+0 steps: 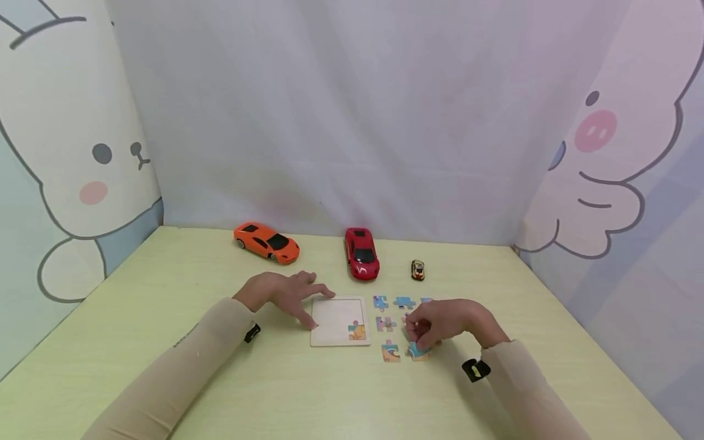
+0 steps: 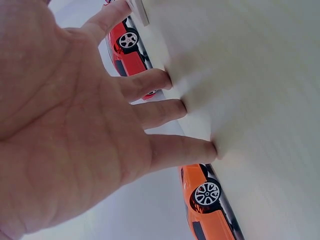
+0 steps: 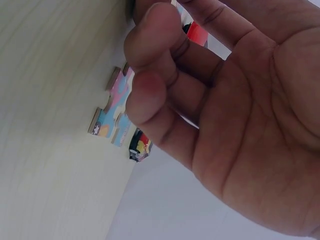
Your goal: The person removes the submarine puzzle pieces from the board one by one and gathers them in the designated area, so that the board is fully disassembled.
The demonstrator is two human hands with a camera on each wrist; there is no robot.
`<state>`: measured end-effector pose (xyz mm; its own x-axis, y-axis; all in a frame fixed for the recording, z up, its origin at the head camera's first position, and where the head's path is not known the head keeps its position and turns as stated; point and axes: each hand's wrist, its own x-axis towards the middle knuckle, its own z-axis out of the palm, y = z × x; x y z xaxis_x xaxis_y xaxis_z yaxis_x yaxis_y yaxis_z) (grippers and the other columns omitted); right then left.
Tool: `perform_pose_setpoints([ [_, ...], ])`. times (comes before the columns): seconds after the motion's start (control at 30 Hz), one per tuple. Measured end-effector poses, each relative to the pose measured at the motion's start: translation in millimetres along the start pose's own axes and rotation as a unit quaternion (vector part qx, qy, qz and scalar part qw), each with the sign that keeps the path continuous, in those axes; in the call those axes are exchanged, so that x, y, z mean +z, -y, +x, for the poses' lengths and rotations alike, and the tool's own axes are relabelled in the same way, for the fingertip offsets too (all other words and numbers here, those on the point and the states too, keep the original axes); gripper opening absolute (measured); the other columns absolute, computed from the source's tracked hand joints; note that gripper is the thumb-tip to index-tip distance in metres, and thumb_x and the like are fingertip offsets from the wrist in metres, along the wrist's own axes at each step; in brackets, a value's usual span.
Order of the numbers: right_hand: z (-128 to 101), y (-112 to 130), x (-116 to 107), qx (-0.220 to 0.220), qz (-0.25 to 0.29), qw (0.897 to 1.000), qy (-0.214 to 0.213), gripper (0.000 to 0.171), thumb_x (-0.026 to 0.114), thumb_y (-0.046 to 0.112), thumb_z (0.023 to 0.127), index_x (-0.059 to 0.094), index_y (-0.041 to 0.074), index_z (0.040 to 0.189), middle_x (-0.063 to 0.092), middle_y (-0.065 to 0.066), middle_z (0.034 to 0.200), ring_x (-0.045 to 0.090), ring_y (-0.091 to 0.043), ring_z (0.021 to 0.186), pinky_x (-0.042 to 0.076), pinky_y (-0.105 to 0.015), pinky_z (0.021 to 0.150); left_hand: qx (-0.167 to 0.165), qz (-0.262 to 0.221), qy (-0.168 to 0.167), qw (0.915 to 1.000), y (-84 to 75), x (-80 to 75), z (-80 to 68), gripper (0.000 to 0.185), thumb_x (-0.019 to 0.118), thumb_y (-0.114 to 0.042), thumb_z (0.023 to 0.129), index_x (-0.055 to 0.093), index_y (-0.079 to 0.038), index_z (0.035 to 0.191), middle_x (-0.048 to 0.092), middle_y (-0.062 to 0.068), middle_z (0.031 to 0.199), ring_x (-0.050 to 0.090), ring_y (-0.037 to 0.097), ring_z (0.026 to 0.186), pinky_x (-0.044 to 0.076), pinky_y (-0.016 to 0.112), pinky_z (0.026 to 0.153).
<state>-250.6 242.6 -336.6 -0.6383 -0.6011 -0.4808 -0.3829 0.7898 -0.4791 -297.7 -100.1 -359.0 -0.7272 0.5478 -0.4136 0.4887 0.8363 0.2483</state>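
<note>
My left hand (image 1: pixel 291 294) is spread at the left side of a square white puzzle board (image 1: pixel 330 318), thumb and index finger at its edges. In the left wrist view the other fingertips (image 2: pixel 212 150) of this hand rest on the table. One puzzle piece (image 1: pixel 357 332) with an orange picture lies in the board's lower right corner. To the right, my right hand (image 1: pixel 442 319) bends over loose pieces, its thumb and fingers pinching a blue and orange puzzle piece (image 1: pixel 419 353). In the right wrist view curled fingers (image 3: pixel 150 95) hide the pinch.
Several loose pieces lie in rows right of the board, among them a blue one (image 1: pixel 404 302) and a blue-and-tan one (image 1: pixel 391 352). Behind stand an orange toy car (image 1: pixel 267 242), a red toy car (image 1: pixel 362 254) and a tiny gold car (image 1: pixel 418 270). Curtains (image 1: pixel 330 122) enclose the table.
</note>
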Motion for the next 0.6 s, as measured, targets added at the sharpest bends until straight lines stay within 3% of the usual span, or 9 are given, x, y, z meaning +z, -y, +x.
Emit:
perform_pose_setpoints([
  [0.6, 1.5, -2.7, -0.8, 0.011, 0.001, 1.000, 0.000, 0.015, 0.075, 0.013, 0.091, 0.061, 0.015, 0.085, 0.050, 0.004, 0.073, 0.048, -0.011, 0.066, 0.041, -0.026, 0.063, 0.003, -0.004, 0.003, 1.0000, -0.2, -1.4, -0.6, 0.074, 0.074, -0.052, 0.085, 0.040, -0.039, 0.149, 0.018, 0.015, 0.163, 0.023, 0.036, 0.146, 0.030, 0.063, 0.107],
])
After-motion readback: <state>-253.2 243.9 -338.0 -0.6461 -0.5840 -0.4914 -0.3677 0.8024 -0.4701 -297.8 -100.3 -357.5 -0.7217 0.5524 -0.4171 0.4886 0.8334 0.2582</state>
